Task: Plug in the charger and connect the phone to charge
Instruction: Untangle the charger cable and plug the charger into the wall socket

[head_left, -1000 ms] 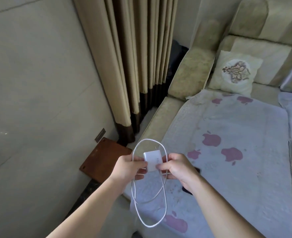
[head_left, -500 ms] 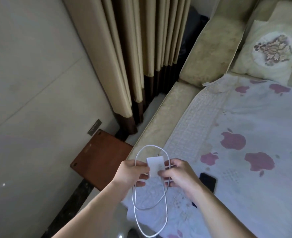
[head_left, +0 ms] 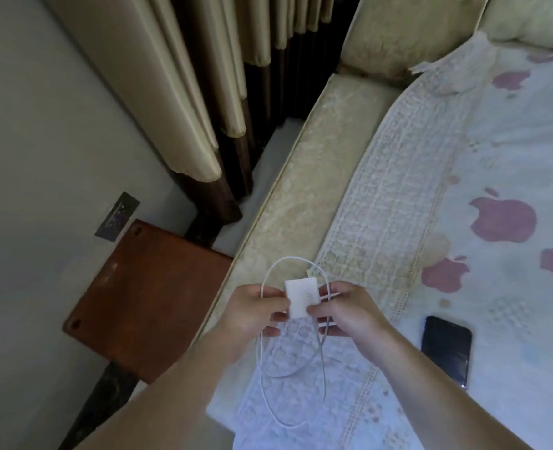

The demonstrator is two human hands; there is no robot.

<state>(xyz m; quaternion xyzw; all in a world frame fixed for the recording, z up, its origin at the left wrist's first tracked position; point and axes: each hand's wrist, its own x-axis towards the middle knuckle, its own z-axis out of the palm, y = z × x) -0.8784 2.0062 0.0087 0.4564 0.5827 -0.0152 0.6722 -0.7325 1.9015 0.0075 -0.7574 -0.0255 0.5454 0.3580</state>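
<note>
A small white charger block (head_left: 301, 297) is held between both hands over the sofa's front edge. My left hand (head_left: 255, 315) grips its left side and my right hand (head_left: 350, 315) pinches its right side together with the cable ends. The white cable (head_left: 288, 378) hangs from them in loose loops, one arching above the block, others dangling below. A black phone (head_left: 446, 349) lies screen-up on the sofa cover just right of my right wrist. A grey wall socket plate (head_left: 116, 215) sits low on the wall at left.
A reddish-brown wooden stool top (head_left: 145, 297) stands under the socket, between the wall and the sofa (head_left: 301, 177). Beige curtains (head_left: 184, 92) hang behind it. A white cover with pink apple prints (head_left: 502, 222) spreads over the seat.
The view has tilted further down and closer, so the socket, stool and phone appear larger. My hands keep hold of the charger block and have barely shifted.
</note>
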